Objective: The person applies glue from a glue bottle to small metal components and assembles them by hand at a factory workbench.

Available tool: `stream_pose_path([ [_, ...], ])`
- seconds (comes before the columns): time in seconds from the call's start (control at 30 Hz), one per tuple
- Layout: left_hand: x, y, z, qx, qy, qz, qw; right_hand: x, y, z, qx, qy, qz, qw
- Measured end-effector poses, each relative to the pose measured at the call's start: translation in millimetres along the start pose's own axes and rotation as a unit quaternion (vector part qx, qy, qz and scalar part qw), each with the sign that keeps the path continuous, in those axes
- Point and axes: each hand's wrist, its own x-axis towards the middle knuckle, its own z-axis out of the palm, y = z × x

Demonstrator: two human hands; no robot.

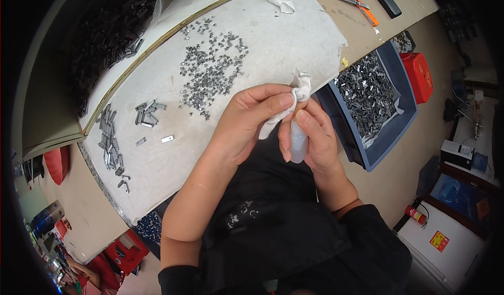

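Note:
My left hand (242, 117) pinches a crumpled white cloth (301, 85) between thumb and fingers. Part of it hangs below the fingers. Close beside it, my right hand (321, 140) is closed around a small translucent squeeze bottle (298, 143). The bottle's upper end meets the cloth, and my fingers and the cloth hide its tip. Both hands are held over the table's near edge. On the white-covered table (273, 43), a spread of tiny grey metal pieces (207, 77) lies beyond my left hand.
Longer grey metal parts (148, 114) and a row of similar ones (108, 140) lie at left. A blue crate (386, 150) full of dark parts stands at right. Tweezers (344, 0), an orange-handled cutter (367, 15) and another white cloth (282, 3) lie at the far end.

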Motion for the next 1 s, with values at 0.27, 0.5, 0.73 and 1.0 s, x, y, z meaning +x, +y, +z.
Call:
stream_pose_path([
  [0.27,-3,-7,6,-0.098,-0.006,0.038,0.995,1,6,3,0.048,-0.020,0.004,0.999],
  [0.5,16,31,18,-0.162,0.098,0.136,0.972,-5,8,-3,0.010,-0.026,0.036,0.999],
  [0.73,65,50,20,0.039,0.007,0.169,0.985,-8,6,-9,0.067,-0.029,0.016,0.997],
  [1.0,104,31,2,0.723,0.039,0.285,0.628,-4,4,-7,0.092,-0.028,0.030,0.995],
])
